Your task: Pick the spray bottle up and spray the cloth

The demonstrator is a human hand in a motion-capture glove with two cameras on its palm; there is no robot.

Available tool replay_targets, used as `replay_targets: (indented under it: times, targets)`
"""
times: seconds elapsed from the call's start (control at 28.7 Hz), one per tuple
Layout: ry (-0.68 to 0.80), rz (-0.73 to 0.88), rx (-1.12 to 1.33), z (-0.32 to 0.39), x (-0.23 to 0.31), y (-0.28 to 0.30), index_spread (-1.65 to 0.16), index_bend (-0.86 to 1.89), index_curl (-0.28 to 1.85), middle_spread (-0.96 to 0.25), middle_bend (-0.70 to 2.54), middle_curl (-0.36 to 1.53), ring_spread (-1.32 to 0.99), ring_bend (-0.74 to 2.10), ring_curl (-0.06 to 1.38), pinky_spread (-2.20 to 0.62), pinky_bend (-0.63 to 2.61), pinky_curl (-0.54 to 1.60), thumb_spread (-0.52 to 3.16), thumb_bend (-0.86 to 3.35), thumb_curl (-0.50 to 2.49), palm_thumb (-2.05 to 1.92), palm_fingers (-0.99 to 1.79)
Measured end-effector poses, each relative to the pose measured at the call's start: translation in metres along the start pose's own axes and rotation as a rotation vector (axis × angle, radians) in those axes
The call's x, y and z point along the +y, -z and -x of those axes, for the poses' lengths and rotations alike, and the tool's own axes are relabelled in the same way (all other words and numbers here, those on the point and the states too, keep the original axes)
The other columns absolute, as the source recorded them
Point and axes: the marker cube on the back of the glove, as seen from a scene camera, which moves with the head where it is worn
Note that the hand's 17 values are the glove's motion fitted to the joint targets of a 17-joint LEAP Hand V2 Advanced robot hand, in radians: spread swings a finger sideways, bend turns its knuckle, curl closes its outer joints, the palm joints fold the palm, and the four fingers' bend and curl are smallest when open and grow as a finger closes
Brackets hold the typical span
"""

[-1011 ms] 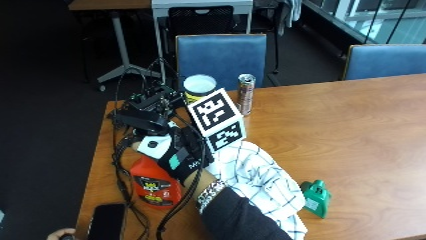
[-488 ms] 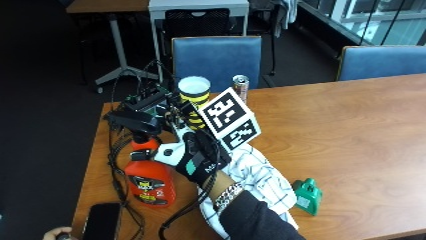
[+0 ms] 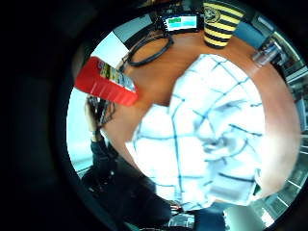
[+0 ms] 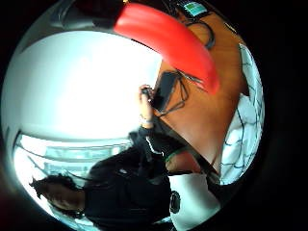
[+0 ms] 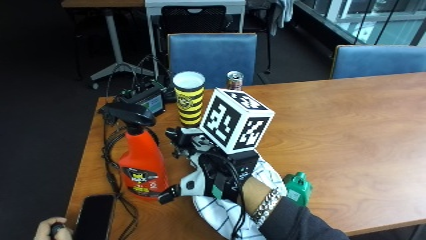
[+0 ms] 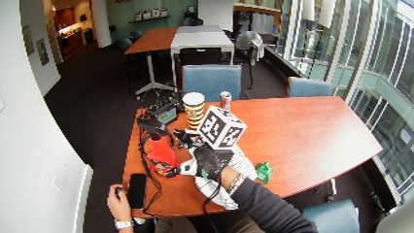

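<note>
A red spray bottle [image 5: 142, 162] with a black trigger head stands upright near the table's left edge. My gloved right hand [image 5: 212, 176] hovers just to its right, fingers spread, and touches nothing that I can see; the thumb points toward the bottle's base. Under the hand lies a white cloth [image 5: 223, 215] with dark check lines, partly hidden by the hand and wrist. In the little finger side palm view the cloth [image 3: 207, 139] fills much of the picture, with the bottle [image 3: 103, 82] beside it. The thumb side palm view shows the bottle [image 4: 168, 38] close by.
A yellow and black striped cup [image 5: 190, 100], a can [image 5: 234, 80] and a black device with a screen [image 5: 143, 100] stand behind the bottle. Cables run along the left edge to a phone [image 5: 96, 215]. A small green object [image 5: 298, 187] lies right of the cloth.
The gloved hand has moved from over the bottle's head to the right and nearer the table's front edge, over the cloth. The bottle stays on the table.
</note>
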Motion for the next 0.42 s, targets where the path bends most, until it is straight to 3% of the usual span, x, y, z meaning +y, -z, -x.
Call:
replay_targets:
  times: [0.17, 0.42]
  targets:
    - [0.029, -0.003, 0.179, 0.006, 0.032, 0.001, -0.40, 0.15, 0.31, -0.04, 0.24, 0.36, -0.02, 0.29, 0.32, 0.19, 0.31, 0.36, 0.86, -0.06, 0.46, 0.52, 0.18]
    - [0.088, 0.002, 0.169, 0.024, 0.057, 0.000, -0.41, 0.19, 0.32, -0.03, 0.24, 0.35, -0.01, 0.24, 0.30, 0.20, 0.26, 0.34, 0.88, -0.04, 0.43, 0.48, 0.23]
